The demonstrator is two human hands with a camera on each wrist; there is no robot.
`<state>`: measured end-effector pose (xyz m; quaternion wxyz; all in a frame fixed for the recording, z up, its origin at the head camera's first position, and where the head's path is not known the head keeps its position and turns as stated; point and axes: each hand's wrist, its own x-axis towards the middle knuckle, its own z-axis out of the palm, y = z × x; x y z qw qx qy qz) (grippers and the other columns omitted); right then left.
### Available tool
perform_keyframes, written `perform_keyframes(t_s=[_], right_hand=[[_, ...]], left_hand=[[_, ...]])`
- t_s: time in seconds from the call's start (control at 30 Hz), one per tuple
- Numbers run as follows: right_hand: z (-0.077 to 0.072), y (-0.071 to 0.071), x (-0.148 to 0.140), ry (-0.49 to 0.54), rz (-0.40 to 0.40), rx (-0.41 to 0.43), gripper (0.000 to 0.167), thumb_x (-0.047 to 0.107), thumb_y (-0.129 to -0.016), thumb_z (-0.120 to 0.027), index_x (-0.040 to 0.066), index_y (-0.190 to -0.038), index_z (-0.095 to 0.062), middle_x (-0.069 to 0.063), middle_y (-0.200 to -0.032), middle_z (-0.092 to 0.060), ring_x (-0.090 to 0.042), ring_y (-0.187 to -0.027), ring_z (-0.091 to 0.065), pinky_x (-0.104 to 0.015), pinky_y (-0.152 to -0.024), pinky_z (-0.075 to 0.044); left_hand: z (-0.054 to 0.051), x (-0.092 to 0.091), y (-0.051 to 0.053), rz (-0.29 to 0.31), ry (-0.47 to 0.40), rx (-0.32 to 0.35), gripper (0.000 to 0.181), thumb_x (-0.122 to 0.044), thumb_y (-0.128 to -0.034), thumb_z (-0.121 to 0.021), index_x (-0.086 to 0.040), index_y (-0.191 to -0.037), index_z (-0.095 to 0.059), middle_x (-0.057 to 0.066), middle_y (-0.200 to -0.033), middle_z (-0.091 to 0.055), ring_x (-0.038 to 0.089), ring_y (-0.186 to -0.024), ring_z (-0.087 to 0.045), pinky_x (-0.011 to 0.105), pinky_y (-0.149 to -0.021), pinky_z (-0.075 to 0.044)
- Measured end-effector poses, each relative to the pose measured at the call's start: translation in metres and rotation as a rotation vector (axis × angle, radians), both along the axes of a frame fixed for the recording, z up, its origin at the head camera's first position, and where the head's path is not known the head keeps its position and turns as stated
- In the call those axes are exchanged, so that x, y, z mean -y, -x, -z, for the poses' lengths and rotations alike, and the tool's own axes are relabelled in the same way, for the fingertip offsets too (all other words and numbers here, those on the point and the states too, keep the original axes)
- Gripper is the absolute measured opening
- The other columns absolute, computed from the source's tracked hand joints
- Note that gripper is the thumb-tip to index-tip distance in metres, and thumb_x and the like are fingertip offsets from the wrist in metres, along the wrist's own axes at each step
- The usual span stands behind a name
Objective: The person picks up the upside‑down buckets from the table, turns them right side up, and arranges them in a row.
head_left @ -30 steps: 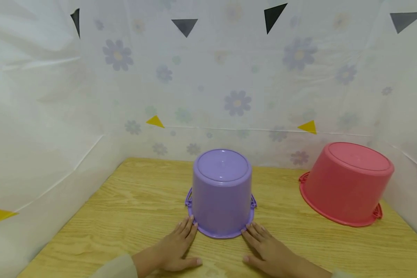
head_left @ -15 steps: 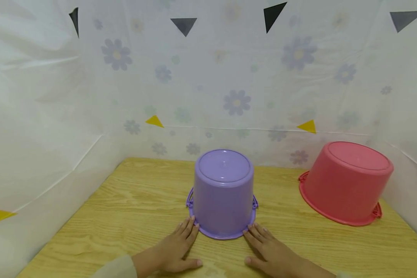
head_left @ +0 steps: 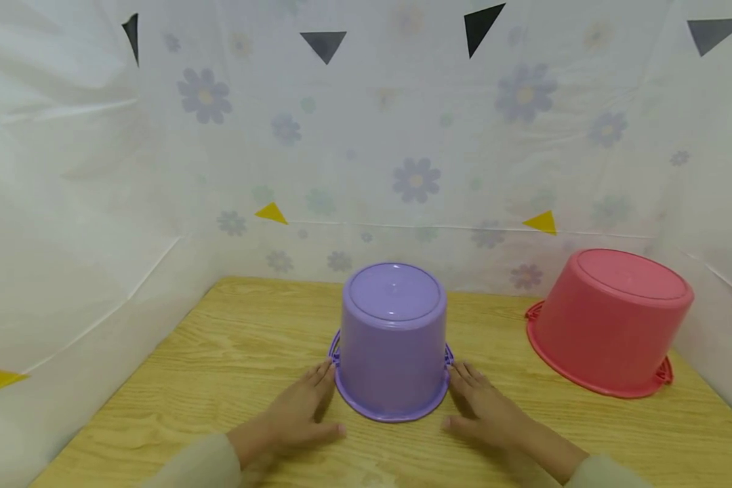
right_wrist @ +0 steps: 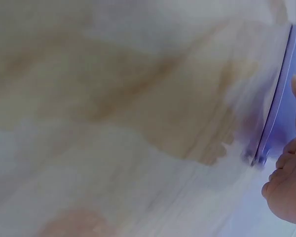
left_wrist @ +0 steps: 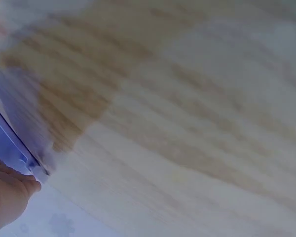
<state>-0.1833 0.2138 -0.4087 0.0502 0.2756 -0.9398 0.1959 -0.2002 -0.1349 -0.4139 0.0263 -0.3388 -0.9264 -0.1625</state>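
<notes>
Left hand (head_left: pixel 299 410) and right hand (head_left: pixel 488 410) have straight-ish fingers, nothing clamped, thumbs sticking out. My guess is they flank the purple bucket (head_left: pixel 394 366) to keep it balanced from both sides. It's upside down between the fingertips, right beside its rim; can't tell if they're touching. Upside-down red bucket (head_left: pixel 613 325) sits right of the purple one, same wood-grain tabletop (head_left: pixel 268 318).

Two pale beige sleeves (head_left: pixel 204 462).

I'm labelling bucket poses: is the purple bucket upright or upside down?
Upside down: the purple bucket has its closed base on top and its flared rim down at the table.
</notes>
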Motion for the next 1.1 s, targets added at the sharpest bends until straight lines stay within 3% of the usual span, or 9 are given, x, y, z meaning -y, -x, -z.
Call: perform_keyframes(t_s=[0.17, 0.4, 0.73, 0.9, 1.1], right_hand=[[0.003, 0.016, -0.005, 0.071, 0.023, 0.041, 0.096, 0.046, -0.076, -0.071, -0.015, -0.137, -0.03, -0.037, -0.142, -0.027, -0.056, -0.131, -0.021, -0.065, -0.105, -0.021], [0.007, 0.033, -0.007, 0.109, -0.007, 0.063, 0.103, 0.041, -0.071, -0.078, -0.017, -0.138, -0.025, -0.042, -0.141, -0.022, -0.06, -0.129, -0.017, -0.069, -0.103, -0.019], [0.007, 0.041, -0.006, 0.107, 0.01, 0.159, 0.112, 0.043, -0.066, -0.08, -0.018, -0.139, -0.02, -0.042, -0.143, -0.016, -0.059, -0.132, -0.011, -0.068, -0.105, -0.015], [0.008, 0.045, -0.005, 0.122, 0.004, 0.168, 0.113, 0.042, -0.066, -0.081, -0.018, -0.139, -0.019, -0.039, -0.143, -0.02, -0.058, -0.132, -0.014, -0.067, -0.106, -0.015], [0.012, 0.051, -0.003, 0.151, -0.019, 0.184, 0.114, 0.042, -0.064, -0.082, -0.015, -0.141, -0.02, -0.036, -0.145, -0.022, -0.052, -0.134, -0.018, -0.067, -0.106, -0.015]], left_hand=[[0.002, 0.001, 0.013, -0.057, -0.073, 0.065, 0.102, -0.054, -0.0745, -0.068, 0.013, -0.139, -0.027, 0.034, -0.143, -0.028, 0.047, -0.133, -0.03, 0.054, -0.107, -0.031], [0.009, 0.003, 0.031, -0.112, -0.152, 0.152, 0.112, -0.052, -0.0691, -0.074, 0.009, -0.144, -0.018, 0.033, -0.147, -0.021, 0.046, -0.136, -0.025, 0.055, -0.11, -0.025], [0.011, -0.001, 0.051, -0.024, -0.266, 0.201, 0.114, -0.047, -0.0626, -0.082, 0.001, -0.146, -0.02, 0.028, -0.149, -0.022, 0.045, -0.138, -0.02, 0.056, -0.112, -0.018], [0.012, -0.003, 0.056, 0.017, -0.326, 0.216, 0.111, -0.041, -0.0587, -0.085, 0.0, -0.144, -0.027, 0.021, -0.145, -0.034, 0.038, -0.136, -0.029, 0.052, -0.112, -0.023], [0.012, -0.007, 0.06, 0.014, -0.338, 0.228, 0.114, -0.038, -0.0558, -0.087, 0.004, -0.143, -0.027, 0.022, -0.145, -0.034, 0.037, -0.136, -0.031, 0.05, -0.112, -0.025]])
